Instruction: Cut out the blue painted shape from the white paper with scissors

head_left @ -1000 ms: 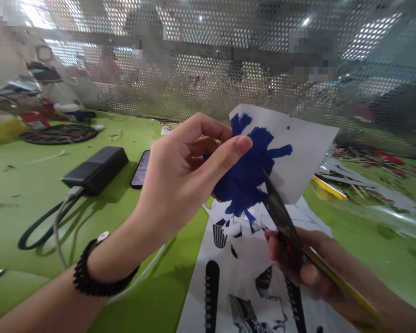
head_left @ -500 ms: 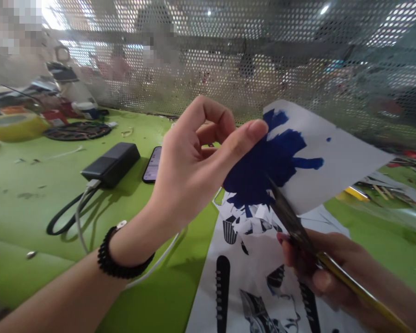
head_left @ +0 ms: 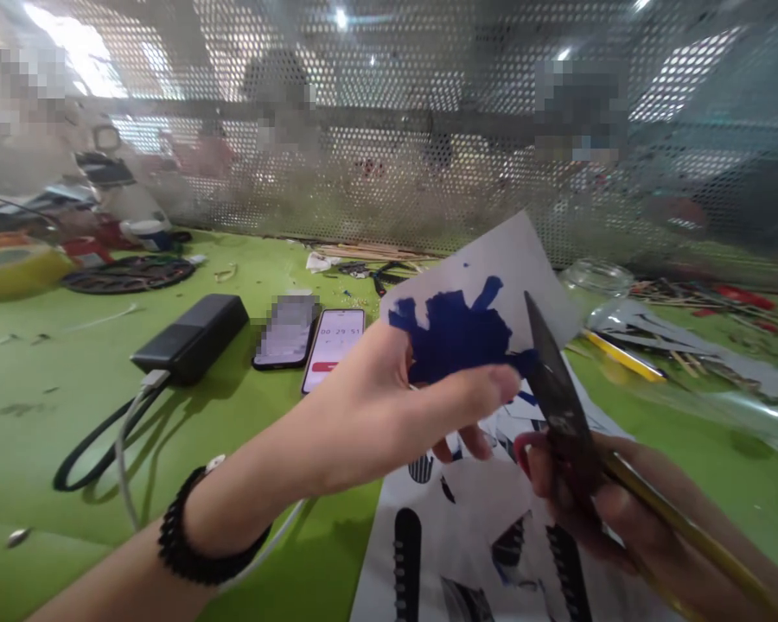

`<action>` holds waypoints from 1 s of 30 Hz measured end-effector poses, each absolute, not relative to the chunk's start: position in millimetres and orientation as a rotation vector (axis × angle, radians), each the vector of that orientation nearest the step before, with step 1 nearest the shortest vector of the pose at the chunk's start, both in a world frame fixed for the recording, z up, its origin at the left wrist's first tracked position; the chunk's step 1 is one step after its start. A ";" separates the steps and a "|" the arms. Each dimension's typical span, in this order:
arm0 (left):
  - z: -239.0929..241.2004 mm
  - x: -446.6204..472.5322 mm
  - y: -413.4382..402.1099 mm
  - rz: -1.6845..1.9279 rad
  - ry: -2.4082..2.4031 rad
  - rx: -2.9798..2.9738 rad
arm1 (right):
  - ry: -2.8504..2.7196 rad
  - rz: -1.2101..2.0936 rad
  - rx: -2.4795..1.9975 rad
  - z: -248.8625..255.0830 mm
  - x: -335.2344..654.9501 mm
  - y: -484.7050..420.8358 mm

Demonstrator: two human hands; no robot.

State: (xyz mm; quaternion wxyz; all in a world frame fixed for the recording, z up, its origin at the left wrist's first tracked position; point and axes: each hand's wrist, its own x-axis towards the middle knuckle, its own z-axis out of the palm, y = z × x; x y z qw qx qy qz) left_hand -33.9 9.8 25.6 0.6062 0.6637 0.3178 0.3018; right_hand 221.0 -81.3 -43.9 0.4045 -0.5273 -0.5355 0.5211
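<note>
My left hand (head_left: 389, 406), a black bracelet (head_left: 198, 540) at its wrist, pinches a white sheet of paper (head_left: 522, 246) with a dark blue painted splash (head_left: 460, 333). The thumb lies over the blue part's lower edge. In my right hand (head_left: 641, 518) is a pair of scissors (head_left: 561, 397), blades pointing up beside the blue edge, right of my left thumb. I cannot tell whether the blades touch the paper. A long yellowish rod (head_left: 674, 514) runs along the right hand. Below both hands lie white printed sheets (head_left: 467, 527) with black and white pictures.
On the green table (head_left: 285, 553) lie a black power brick (head_left: 194, 333) with a cable, a phone (head_left: 285, 333) and a second phone (head_left: 334, 337) showing a timer. A yellow cutter (head_left: 626, 356) and glass jar (head_left: 600, 281) sit right. A perforated metal screen (head_left: 389, 190) stands behind.
The painted sheet has turned and dropped in my left hand, its white corner now pointing up. My left hand has tilted lower. The scissors stand more upright, and the view has shifted, revealing the timer phone.
</note>
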 end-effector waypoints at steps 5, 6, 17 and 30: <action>30.3 -31.6 13.6 0.629 0.751 1.421 | -1.263 1.397 -1.345 -37.7 220.6 -78.3; 30.0 -31.2 14.4 0.683 0.768 1.400 | -1.236 1.416 -1.347 -37.3 220.2 -78.2; 30.5 -33.7 17.5 0.840 0.934 1.535 | -1.153 1.440 -1.433 -43.4 221.2 -79.9; 34.7 -31.5 13.7 0.874 0.886 1.451 | -1.101 1.410 -1.465 -51.3 230.7 -84.2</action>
